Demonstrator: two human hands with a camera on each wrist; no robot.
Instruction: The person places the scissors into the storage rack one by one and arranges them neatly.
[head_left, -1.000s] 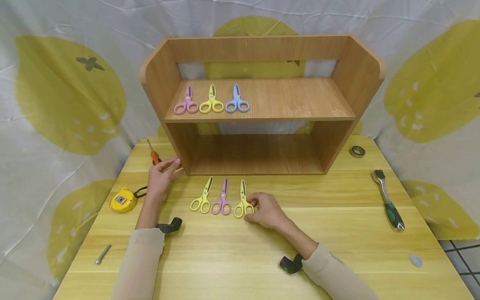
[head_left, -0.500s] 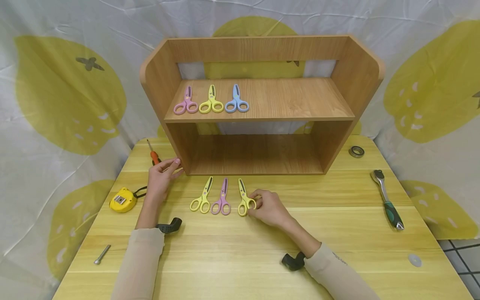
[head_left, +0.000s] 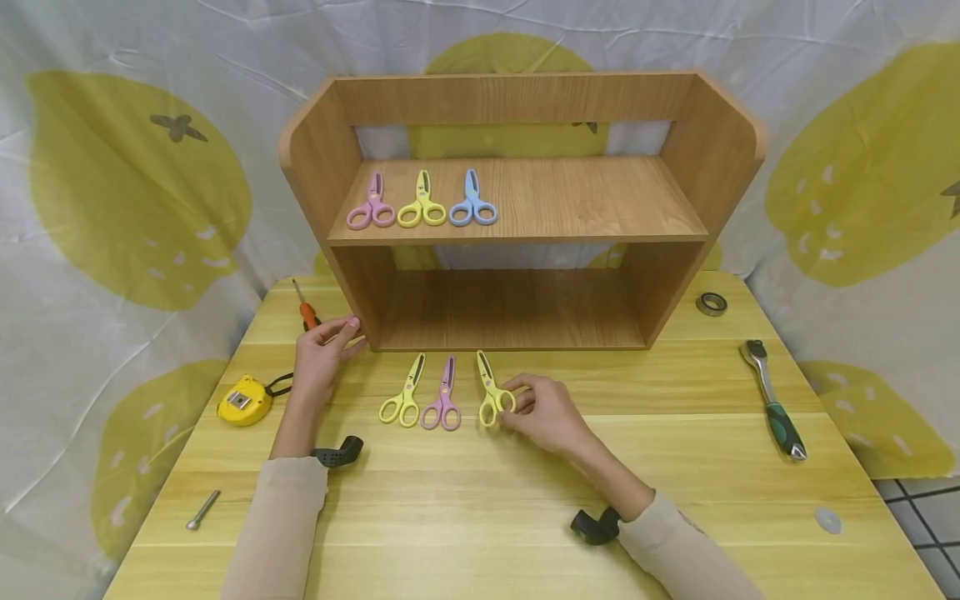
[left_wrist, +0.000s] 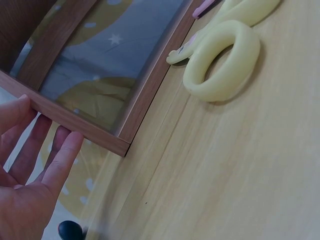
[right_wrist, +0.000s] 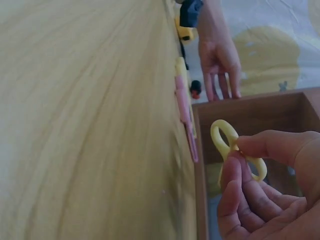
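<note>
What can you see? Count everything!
Shelf: 1, brown, centre
Table: 1, yellowish, beneath
Scissors: 6, three yellow, two pink, one blue, three on shelf, two on table, one held
Screwdriver: 1, orange, left of shelf
Tape measure: 1, yellow, left
Bolt: 1, silver, front left
Ring: 1, dark, right of shelf
Ratchet: 1, silver and green, right
Disc: 1, grey, front right
Cloth: count unclear, white, yellow, behind
Tiles: several, pale, bottom right
Gadgets: 2, black, at wrists
Sleeves: 2, beige, on forearms
Left hand: 1, at shelf's side
Right hand: 1, holding scissors
</note>
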